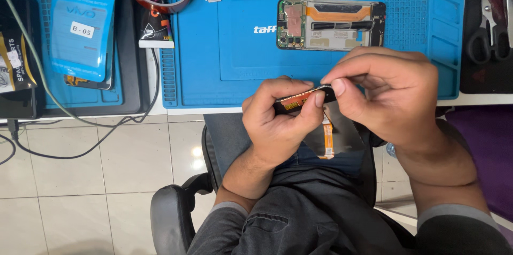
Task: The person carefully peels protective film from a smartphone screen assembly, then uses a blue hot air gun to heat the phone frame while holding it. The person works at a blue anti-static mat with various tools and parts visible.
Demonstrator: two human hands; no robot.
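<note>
Left hand (278, 121) closed around small dark component (299, 100), thumb and fingers gripping its left end. Right hand (382, 92) pinching component's right end between thumb and forefinger. Component held in air over lap, just off near edge of blue mat (214, 46). Orange flex ribbon (327, 138) hangs down from component. Opened phone (331, 24) lies on mat toward far edge, beyond hands. Scissors (489, 25) beside mat's right edge; blue blister pack (83, 25) beside its left edge.
</note>
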